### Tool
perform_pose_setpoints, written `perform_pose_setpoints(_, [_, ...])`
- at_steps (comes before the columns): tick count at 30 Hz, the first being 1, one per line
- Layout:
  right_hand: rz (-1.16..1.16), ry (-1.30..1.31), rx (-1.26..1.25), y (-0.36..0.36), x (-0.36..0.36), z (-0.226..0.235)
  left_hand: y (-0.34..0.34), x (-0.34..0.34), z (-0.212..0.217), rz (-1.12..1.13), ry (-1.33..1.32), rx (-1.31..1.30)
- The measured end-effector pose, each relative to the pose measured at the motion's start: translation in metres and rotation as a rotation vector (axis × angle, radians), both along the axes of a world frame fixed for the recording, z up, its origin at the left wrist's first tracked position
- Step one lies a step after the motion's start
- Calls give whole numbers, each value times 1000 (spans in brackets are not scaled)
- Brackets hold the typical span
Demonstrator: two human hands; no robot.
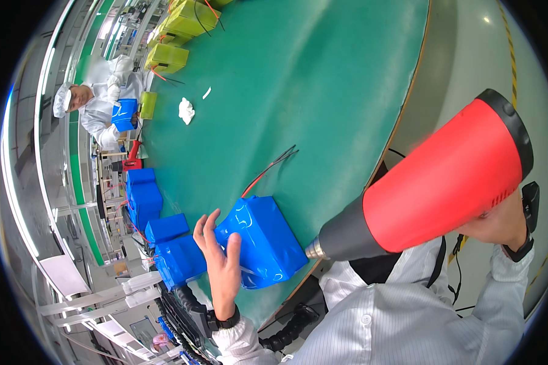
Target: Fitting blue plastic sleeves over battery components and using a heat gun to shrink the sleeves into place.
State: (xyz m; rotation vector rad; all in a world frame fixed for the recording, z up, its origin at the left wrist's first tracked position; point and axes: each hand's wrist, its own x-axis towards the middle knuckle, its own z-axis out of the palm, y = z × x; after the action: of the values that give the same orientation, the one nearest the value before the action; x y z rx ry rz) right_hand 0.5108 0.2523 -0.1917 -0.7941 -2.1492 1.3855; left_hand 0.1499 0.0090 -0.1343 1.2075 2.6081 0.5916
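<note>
A red heat gun [435, 182] with a black front and a metal nozzle is gripped in my right hand [496, 224], whose fingers are mostly hidden behind its body. The nozzle tip points left and lies at the near right corner of a battery pack [265, 237] in shiny blue wrap; whether they touch I cannot tell. Red and black wires [268, 169] run from the pack's far side. My left hand [222, 258] is open, fingers spread and raised beside the pack's left side; contact with the wrap is unclear.
The green tabletop [323, 109] carries more blue packs [176, 258] at the left and yellow-green packs [167, 58] at the far left. A crumpled white piece [186, 111] lies there too. Across the table, a person [100, 109] in white handles a blue pack near another red heat gun [132, 159].
</note>
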Motion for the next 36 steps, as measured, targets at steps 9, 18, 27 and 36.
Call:
perform_pose_setpoints(9, [-199, -45, 188, -10, 1, -7, 41, 9, 6, -44, 75, -267])
perform_pose_setpoints(18, [-60, 86, -92, -3, 1, 0, 47, 8, 4, 6, 46, -254])
perform_pose_setpoints(27, [99, 19, 102, 2, 7, 1, 45, 5, -1, 59, 105, -281])
perform_pose_setpoints(36, [-256, 112, 89, -7, -24, 2, 47, 7, -3, 92, 159, -252])
